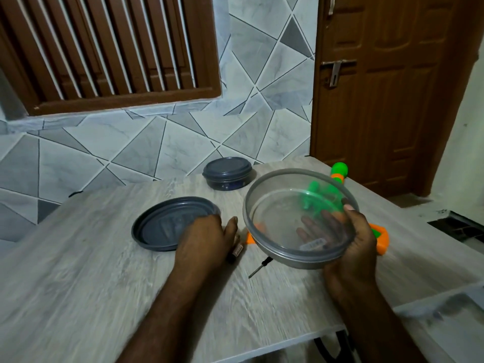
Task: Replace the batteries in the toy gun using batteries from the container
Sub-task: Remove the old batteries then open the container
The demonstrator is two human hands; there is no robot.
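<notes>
Green-and-orange plastic toy gun (339, 171) lies on the pale wood-grain tabletop (78, 271) just beyond the right hand (351, 247). Most of its body shows only as a blur through the clear round plastic container (277, 224) that this hand grips. The thumb hooks over the container's rim and the fingers spread under its base, visible through the plastic. The container is tilted, mouth towards the camera, and held off the tabletop.

The left hand (207, 242) lies palm down on the tabletop, thumb stretched towards the container. Its fingers are at the edge of a round dark grey plastic lid (162, 226) lying just beyond it. A small dark cylindrical battery (235, 252) pokes out from under this hand's thumb side; the view is smeared, so I cannot tell whether the hand grips it. Between the two hands, nearer the right, lies a small black-handled screwdriver (258, 269). Well beyond the left hand stands a closed dark round plastic tub (227, 174).
</notes>
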